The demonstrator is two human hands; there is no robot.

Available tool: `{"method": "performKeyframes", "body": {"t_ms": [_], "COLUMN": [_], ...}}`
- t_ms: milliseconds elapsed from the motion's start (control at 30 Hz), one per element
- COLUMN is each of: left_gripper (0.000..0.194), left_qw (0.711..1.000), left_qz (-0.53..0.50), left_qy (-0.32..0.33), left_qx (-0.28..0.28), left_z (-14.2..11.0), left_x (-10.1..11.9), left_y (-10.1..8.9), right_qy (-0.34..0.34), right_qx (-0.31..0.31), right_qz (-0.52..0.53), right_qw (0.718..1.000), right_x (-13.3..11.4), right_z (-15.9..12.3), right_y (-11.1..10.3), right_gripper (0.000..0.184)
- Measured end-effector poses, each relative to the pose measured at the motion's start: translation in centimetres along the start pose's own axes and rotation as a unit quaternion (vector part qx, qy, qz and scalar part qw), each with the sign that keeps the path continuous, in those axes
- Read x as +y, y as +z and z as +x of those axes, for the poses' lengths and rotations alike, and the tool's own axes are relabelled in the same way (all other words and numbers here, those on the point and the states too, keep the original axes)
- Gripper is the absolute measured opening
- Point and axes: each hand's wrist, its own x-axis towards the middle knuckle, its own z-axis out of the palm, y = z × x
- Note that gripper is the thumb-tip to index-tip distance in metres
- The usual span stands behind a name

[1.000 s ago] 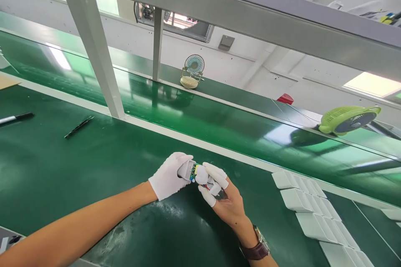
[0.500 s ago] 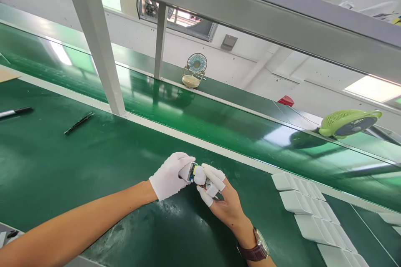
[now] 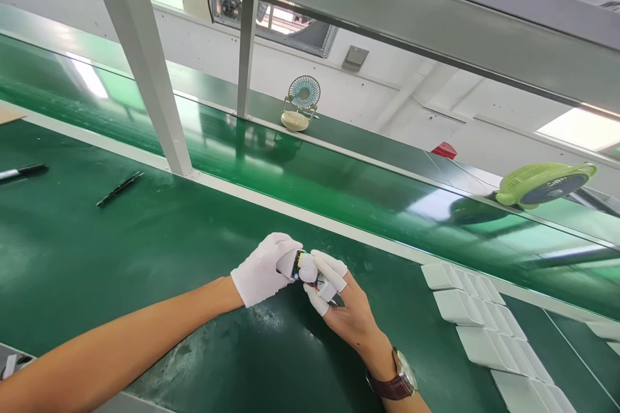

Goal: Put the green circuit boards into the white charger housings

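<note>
My left hand (image 3: 261, 269), in a white glove, is closed around a small white plastic housing (image 3: 287, 264). A green circuit board (image 3: 301, 262) with coloured parts sticks out of the housing's open end. My right hand (image 3: 339, 300), with white finger cots on the fingertips and a brown-strapped watch at the wrist, pinches the board and a small white piece against it. Both hands meet just above the dark green bench mat (image 3: 145, 258).
Rows of white housings (image 3: 479, 329) lie at the right. A black pen (image 3: 120, 188) and a marker (image 3: 22, 171) lie at the left. A grey frame post (image 3: 145, 71) stands behind. Beyond it runs a shiny green conveyor belt (image 3: 339, 187), with a blue fan (image 3: 303, 103) and a green fan (image 3: 542, 184).
The hands stay together on the housing and board, shifting only slightly. The view has drifted a little.
</note>
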Motion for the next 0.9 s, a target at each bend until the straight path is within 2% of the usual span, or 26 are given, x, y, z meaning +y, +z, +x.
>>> {"method": "performKeyframes", "body": {"t_ms": [667, 900], "left_gripper": [0.055, 0.055], "left_qw": [1.000, 0.999], "left_qz": [0.025, 0.030], "left_qy": [0.016, 0.029], "left_qx": [0.000, 0.002], "left_z": [0.14, 0.15], "left_x": [0.23, 0.05], "left_y": [-0.16, -0.17], "right_qy": [-0.009, -0.009], "right_qx": [-0.015, -0.018], "right_qz": [0.007, -0.006], "right_qw": [1.000, 1.000], "right_x": [0.12, 0.15], "right_z": [0.18, 0.19], "right_y": [0.00, 0.07], "right_gripper": [0.069, 0.061]}}
